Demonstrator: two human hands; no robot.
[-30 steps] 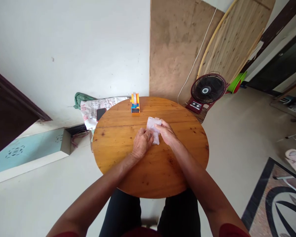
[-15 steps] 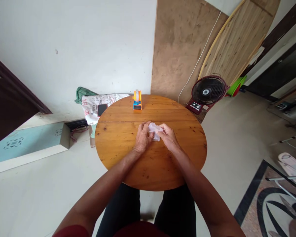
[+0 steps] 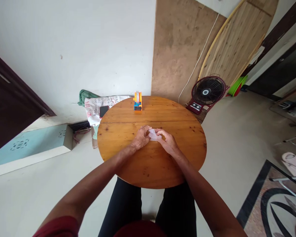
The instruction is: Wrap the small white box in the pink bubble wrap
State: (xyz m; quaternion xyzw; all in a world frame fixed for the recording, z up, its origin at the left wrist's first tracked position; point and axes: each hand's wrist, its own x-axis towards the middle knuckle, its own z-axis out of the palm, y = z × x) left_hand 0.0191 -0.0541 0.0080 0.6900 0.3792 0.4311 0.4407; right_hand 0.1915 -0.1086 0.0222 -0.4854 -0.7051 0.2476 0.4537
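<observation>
Near the middle of the round wooden table point(image 3: 148, 171), my left hand point(image 3: 142, 137) and my right hand point(image 3: 167, 141) hold a small, crumpled, whitish translucent plastic piece point(image 3: 154, 134) between them. The fingers of my left hand are closed on its left side. On its right side, my right hand pinches it with thumb and fingers. What may be inside the plastic cannot be made out. An orange and blue tape dispenser point(image 3: 138, 102) stands at the far edge of the table.
Left of the table, a dark phone point(image 3: 104, 111) lies on a printed white sack point(image 3: 91, 112) beside a green bag point(image 3: 86, 96). A dark red fan point(image 3: 205, 92) stands behind the table's right side, before leaning boards. A wall borders the far side.
The plastic piece looks more folded and flatter than before. Both hands have shifted slightly, with the right fingers now more arched. The camera view has moved a little.
</observation>
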